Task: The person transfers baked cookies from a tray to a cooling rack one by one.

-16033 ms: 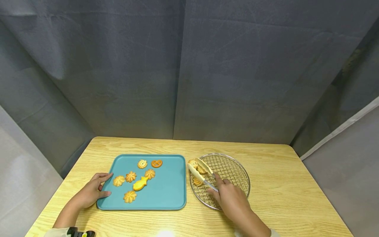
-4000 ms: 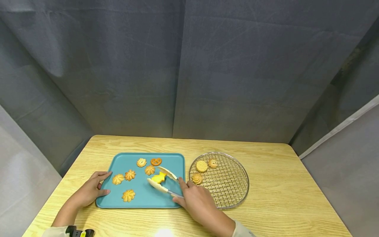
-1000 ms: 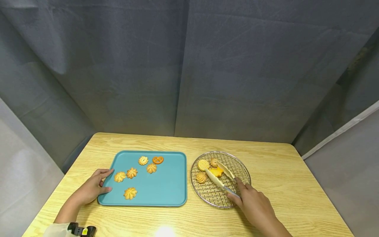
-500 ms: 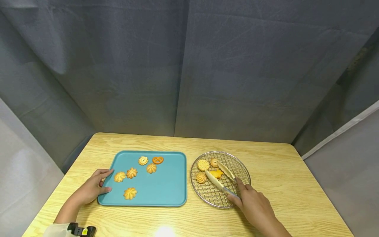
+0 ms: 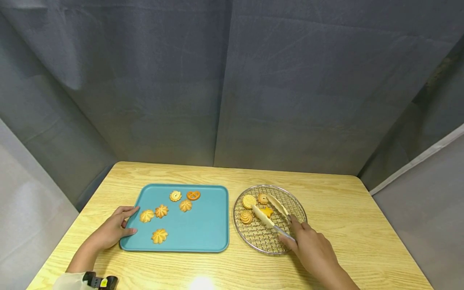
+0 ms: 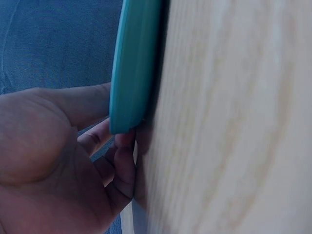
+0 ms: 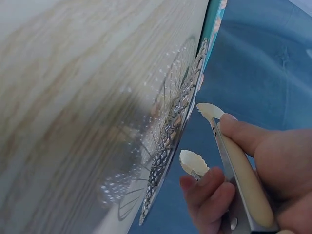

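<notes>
My right hand [image 5: 314, 249] grips tongs [image 7: 239, 180] with cream scalloped tips, over the round wire rack [image 5: 286, 247]. The tips stand apart above a yellow fish-shaped cookie [image 5: 267, 212], partly covered by one arm of the tongs. Close by on the rack lie a dotted round cookie [image 5: 249, 201], a swirl cookie [image 5: 246, 217] and a small round cookie [image 5: 262, 198]. At the blue-green tray [image 5: 203, 233], my left hand [image 5: 110, 230] pinches the left edge, thumb over the rim and other fingers low against its side [image 6: 129, 92].
On the tray rest several flower-shaped cookies [image 5: 159, 236], a round ruffled cookie [image 5: 175, 196] and a pretzel [image 5: 193, 195]. A narrow strip of wooden table [image 5: 232, 257] separates tray and rack. Grey curtains [image 5: 282, 100] hang behind the table.
The fish-shaped cookie has gone from the tray, where the tongs were around it, to the rack. Just now the tongs' tips have shifted slightly off it. The left hand stays put.
</notes>
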The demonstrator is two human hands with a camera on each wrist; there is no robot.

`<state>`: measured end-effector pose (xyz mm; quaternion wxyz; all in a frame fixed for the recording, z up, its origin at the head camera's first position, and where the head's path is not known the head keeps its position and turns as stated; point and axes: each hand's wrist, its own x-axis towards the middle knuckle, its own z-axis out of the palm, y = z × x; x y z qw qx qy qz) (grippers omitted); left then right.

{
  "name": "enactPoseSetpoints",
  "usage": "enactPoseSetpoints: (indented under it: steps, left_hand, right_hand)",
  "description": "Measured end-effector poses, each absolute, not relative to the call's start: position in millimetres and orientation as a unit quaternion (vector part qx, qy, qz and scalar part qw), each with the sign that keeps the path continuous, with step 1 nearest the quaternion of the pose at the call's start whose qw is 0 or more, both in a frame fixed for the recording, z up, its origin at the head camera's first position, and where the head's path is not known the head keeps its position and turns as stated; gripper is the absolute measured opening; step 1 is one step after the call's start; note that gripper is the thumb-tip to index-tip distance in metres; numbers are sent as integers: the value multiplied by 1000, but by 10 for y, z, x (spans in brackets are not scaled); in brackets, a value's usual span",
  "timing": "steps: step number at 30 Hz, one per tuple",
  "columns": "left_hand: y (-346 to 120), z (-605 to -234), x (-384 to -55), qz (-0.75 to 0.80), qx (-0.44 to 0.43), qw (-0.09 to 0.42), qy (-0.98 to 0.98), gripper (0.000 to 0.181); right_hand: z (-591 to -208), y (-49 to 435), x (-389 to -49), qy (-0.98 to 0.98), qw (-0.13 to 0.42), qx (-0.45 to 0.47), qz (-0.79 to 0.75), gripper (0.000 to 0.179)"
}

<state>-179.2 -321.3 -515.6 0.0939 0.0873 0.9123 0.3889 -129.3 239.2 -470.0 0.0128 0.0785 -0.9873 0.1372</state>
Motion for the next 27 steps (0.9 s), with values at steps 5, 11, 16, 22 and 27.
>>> enactPoseSetpoints:
  steps: [5,11,16,22,27]
  left_hand:
    - [-3197,-5148,-1783,389,85,93,912,76]
    - [-3179,-5129,-1778,392,80,94,912,76]
    - [-3178,-5132,-1785,395,79,99,910,77]
    - [-3175,-5122,-1779,400,82,99,907,77]
    - [-3180,-5127,-1777,400,81,101,907,77]
  right_hand:
    - [-4682,2342,-1308,-987,2,76,141,80]
    - [-4672,2248,-1324,-988,13,85,130,77]
    - [-4672,2158,-1331,-986,27,97,131,75]
    - [-4684,2032,-1339,-983,42,118,132,75]
    - [-4680,1917,-1337,-983,32,125,127,77]
